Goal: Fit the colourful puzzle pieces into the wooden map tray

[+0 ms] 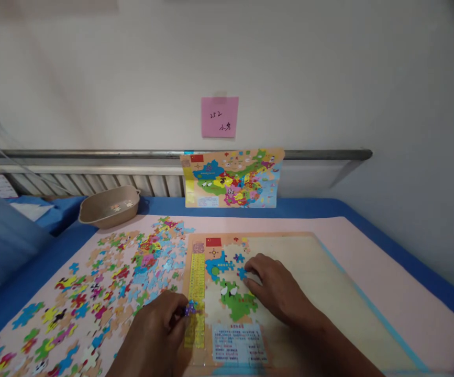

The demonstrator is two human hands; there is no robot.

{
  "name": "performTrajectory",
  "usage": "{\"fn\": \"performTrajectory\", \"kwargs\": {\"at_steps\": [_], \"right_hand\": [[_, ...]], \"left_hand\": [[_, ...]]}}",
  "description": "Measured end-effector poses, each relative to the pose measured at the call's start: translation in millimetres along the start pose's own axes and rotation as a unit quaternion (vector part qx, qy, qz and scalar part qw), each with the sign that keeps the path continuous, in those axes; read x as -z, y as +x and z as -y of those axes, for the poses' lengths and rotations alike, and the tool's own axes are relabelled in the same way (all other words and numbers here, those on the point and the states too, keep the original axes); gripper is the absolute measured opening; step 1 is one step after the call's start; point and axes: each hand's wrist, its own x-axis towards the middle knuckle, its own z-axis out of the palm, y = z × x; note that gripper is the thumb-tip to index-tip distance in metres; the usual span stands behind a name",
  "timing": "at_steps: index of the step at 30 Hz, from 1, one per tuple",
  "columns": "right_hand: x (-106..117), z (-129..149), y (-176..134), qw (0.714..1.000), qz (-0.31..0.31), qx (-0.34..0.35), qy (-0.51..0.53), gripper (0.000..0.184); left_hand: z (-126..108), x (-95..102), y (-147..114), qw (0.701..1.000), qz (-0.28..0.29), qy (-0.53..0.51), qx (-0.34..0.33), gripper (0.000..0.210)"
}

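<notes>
My left hand pinches a blue and purple jigsaw piece between thumb and fingers, over the yellow strip on the left of the puzzle board. My right hand is curled over the board, thumb and forefinger at a small blue jigsaw piece. Beside that piece lies an assembled blue section, with gaps around it. Below it is a joined green section with white animals. A text panel fills the lower left of the board.
Many loose jigsaw pieces spread over the pink sheet on the left. A tan basket with a few pieces stands at the back left. A reference map picture leans upright at the back, below a metal rail and a pink note.
</notes>
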Motion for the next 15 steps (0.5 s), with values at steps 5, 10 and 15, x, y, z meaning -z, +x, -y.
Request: {"fn": "performTrajectory", "kwargs": {"at_steps": [5,10,15], "right_hand": [[5.7,16.9,-5.6,0.994,-0.052,0.033,0.088,0.015],[-11.6,57.2,-15.6,0.949,0.009,0.048,0.312,0.016],[-38.6,72.9,-24.5,0.938,0.046,0.066,0.338,0.028]], "left_hand": [[-9.1,-9.4,5.0,0.998,-0.023,-0.051,0.018,0.019],[-17.0,-14.7,3.6,0.995,-0.028,-0.083,0.041,0.021],[-20.7,-16.3,1.5,0.993,-0.039,-0.110,0.030,0.018]]}}
